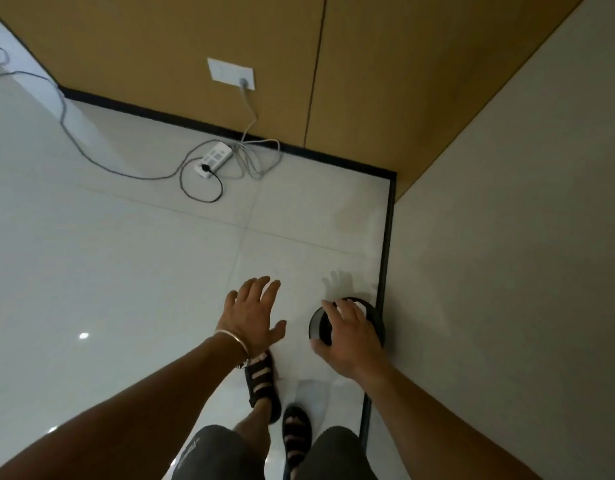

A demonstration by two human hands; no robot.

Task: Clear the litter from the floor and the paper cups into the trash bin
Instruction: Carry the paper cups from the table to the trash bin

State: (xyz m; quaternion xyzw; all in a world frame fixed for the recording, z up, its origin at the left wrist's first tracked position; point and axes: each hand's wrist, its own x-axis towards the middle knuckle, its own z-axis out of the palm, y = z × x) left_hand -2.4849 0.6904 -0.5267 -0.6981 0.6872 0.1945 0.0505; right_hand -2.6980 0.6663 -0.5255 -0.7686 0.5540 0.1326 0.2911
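Trash bin (377, 322), round and black, sits beneath the loosely open right hand (347, 337); left hand (256, 313) splays open alongside.

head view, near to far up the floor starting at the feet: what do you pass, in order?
Sandals → left hand → power strip → wall socket. Left out: the right hand and trash bin, which overlap.

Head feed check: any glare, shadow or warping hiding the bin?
Head view: two small glare spots on the glossy floor at left, clear of the trash bin; a faint hand shadow falls on tiles just beyond it; the right hand covers much of its opening; wide-angle bending skews the baseboard; image slightly soft.
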